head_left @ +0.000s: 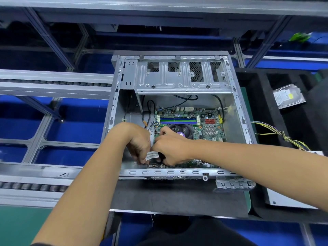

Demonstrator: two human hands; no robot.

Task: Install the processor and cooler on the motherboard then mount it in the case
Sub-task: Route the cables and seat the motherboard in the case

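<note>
With the motherboard (188, 121) and its cooler (179, 130) already sitting inside the case (236, 107), both hands worked close together at its near-left corner, left hand (140, 144) and right hand (170, 148) pinching a white-tagged cable (152, 155), which probably next needed seating in its connector

Cooler (181, 132) sticker: print is present, not legible.
Cable tag (152, 155): printed lines are seen, unreadable.
Hard drive (288, 96) label: text is blurred, no characters can be read.
</note>
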